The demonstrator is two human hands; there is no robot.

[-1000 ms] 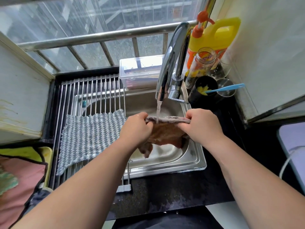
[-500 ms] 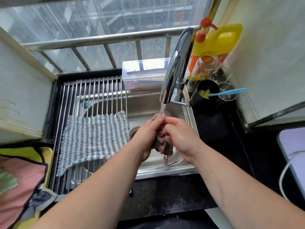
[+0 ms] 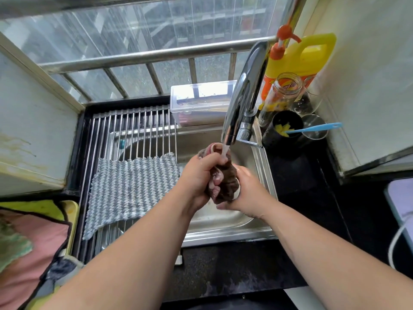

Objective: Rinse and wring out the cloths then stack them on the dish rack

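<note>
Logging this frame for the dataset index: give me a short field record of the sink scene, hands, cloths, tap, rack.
left hand: shut on the upper part of the brown cloth
right hand: cupped round the lower part of the brown cloth
brown cloth: bunched between both hands, over the sink basin
faucet: running, stream lands on the cloth's top end
grey striped cloth: lying flat on the dish rack
dish rack: roll-up bars across the sink's left part
stack count: one cloth on the rack

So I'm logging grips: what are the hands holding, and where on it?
Both hold the bunched brown cloth: left hand around its upper part, right hand around its lower end.
</note>
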